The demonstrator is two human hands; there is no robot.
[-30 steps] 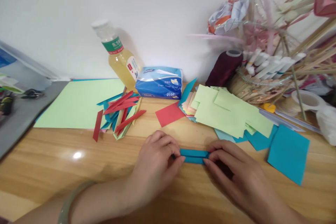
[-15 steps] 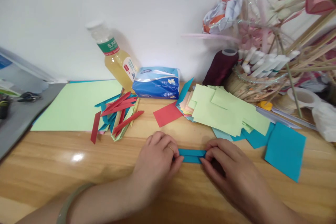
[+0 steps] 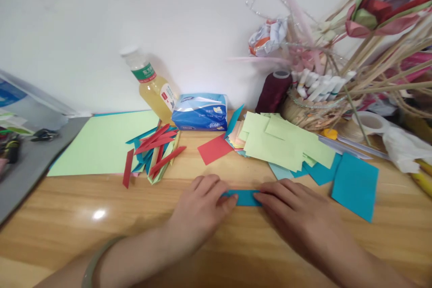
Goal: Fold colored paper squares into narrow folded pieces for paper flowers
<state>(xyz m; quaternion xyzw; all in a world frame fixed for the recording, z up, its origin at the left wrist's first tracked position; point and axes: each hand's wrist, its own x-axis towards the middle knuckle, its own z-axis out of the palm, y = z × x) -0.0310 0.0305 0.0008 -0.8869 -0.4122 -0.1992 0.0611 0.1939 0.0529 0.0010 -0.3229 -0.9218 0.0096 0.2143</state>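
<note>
A folded blue paper strip (image 3: 247,198) lies crosswise in front of me on the wooden table. My left hand (image 3: 204,201) is closed on its left end, thumb on top and fingers curled at the far edge. Fingertips of my right hand (image 3: 293,204) are pressed together over the strip's right end; the thumb there is hidden. Beyond my left hand is a pile of folded red, blue and green paper pieces (image 3: 155,149). A flat red sheet (image 3: 214,148) lies past the strip, beside stacked light green sheets (image 3: 275,140).
Blue sheets (image 3: 356,185) lie to the right. At the back stand a drink bottle (image 3: 157,94), a tissue pack (image 3: 200,112), a dark red thread spool (image 3: 274,92) and a woven basket (image 3: 308,110) of markers and stems. A large green sheet (image 3: 97,144) and a grey mat (image 3: 33,162) lie left.
The strip's upper fold, raised as a separate flap before, now lies down flush. My right hand's fingers have flattened onto the strip. The view has shifted slightly.
</note>
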